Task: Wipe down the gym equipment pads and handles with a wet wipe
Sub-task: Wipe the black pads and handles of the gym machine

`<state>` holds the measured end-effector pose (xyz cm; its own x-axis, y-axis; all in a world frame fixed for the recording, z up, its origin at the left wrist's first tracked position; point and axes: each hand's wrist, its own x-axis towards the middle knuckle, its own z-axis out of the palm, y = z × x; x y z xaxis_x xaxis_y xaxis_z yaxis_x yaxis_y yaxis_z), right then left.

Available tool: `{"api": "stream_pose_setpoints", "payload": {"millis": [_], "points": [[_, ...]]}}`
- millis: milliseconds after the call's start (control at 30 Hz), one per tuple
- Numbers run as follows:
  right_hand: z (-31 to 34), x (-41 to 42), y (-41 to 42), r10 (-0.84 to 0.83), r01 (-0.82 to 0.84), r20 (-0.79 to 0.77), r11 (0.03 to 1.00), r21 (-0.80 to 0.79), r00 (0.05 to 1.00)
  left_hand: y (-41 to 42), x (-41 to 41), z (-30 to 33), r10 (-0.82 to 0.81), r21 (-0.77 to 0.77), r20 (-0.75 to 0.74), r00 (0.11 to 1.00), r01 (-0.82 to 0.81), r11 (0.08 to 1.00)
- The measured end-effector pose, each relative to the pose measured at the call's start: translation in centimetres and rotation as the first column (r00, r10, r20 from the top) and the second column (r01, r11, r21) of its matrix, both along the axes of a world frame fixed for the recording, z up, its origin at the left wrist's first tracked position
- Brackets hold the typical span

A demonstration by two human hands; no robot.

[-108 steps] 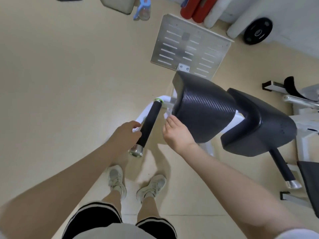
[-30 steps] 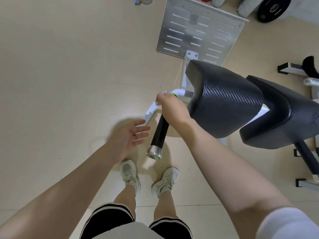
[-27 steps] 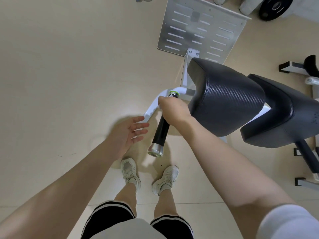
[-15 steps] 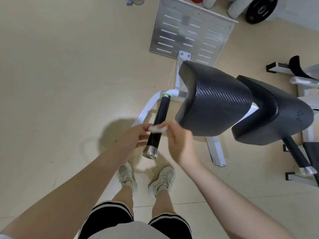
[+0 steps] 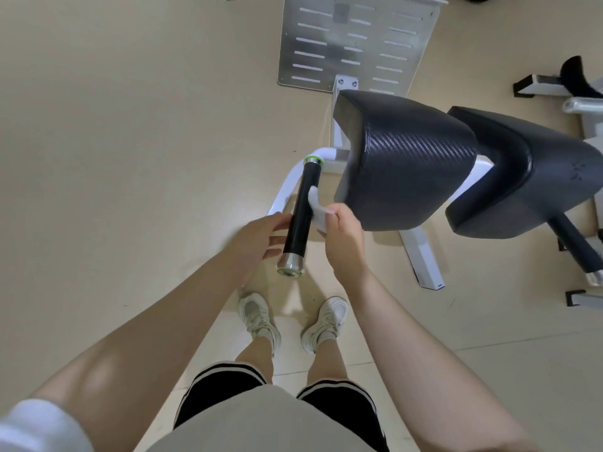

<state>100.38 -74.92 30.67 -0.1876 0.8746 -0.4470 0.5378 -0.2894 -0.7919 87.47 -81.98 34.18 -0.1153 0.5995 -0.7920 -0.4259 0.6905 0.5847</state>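
While the beige gym floor (image 5: pixel 114 125) fills most of the head view, a perforated grey metal footplate (image 5: pixel 355 40) is seen lying flat at the top, bolted to the white steel frame (image 5: pixel 421 256) of the machine. Two large black padded cushions with a carbon-weave vinyl cover are carried on that frame: the nearer pad (image 5: pixel 404 161) is set just right of centre, and the farther pad (image 5: pixel 528 177) is placed beside it to the right. A black cylindrical grip handle (image 5: pixel 301 213) with a green ring at its far end and a silver metal cap at its near end is angled down toward the person, just left of the nearer pad. A pair of off-white trainers (image 5: pixel 290 321) is seen on the floor below the handle. The left hand (image 5: pixel 257 243) is held against the handle's left side with its fingers loosely extended, touching the grip rather than wrapped around it. A crumpled white wet wipe (image 5: pixel 318 210) is pinched in the right hand (image 5: pixel 344 236), whose fingers are curled on it, and is pressed against the handle's right side about midway along its length.
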Motion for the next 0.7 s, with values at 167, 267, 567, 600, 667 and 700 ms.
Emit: {"api": "stream_pose_setpoints", "payload": {"millis": [167,267,567,600,667,700], "points": [[3.2,3.0,-3.6,0.257,-0.257,-0.004,0.966,-0.003,0.966,0.8,0.9,2.2,-0.069,-0.027,-0.074,0.995,0.067,0.997],[4.9,4.3,-4.4,0.287,-0.291,-0.050,0.944,-0.155,0.957,1.4,1.7,4.3,-0.124,-0.032,-0.166,0.978,0.121,0.992],[14.7,9.7,1.3,-0.095,0.051,-0.331,0.989,-0.138,0.939,5.1,6.6,12.3,-0.393,0.311,-0.422,0.817,0.538,0.784],[15.5,10.6,1.9,-0.088,0.054,-0.315,0.992,-0.116,0.945,5.8,7.3,13.1,-0.391,0.326,-0.437,0.810,0.548,0.771],[16.8,12.8,3.0,-0.105,0.088,-0.271,0.993,-0.073,0.957,7.2,8.9,14.4,-0.379,0.337,-0.465,0.800,0.556,0.759],[17.2,13.9,3.6,-0.128,0.117,-0.258,0.992,-0.056,0.958,7.9,9.8,14.9,-0.376,0.340,-0.482,0.791,0.565,0.752]]}}
